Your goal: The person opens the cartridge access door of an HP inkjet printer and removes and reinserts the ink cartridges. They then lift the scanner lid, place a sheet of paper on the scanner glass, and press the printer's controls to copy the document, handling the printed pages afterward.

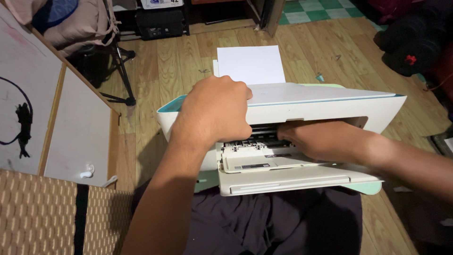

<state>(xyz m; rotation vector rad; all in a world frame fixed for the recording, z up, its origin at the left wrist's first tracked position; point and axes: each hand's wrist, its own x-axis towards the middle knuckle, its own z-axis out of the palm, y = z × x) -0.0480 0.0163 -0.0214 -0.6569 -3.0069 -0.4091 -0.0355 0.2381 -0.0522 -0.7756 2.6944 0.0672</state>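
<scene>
Lap w/ dark cloth (264,222) carries printer (325,106). Left hand (217,111) clamps its front-left corner, fingers curled down. Right hand (314,139) reaches into front opening; fingers hidden, can't tell. Paper (250,63) sticks up at back edge.

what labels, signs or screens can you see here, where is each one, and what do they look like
Sticker: on the open front door of the printer, between the left hand and right hand; a small dark strip with pale print.
Sign: top edge, above a black box; a white card with dark marks, cut off by the frame.
No screens in view.
</scene>
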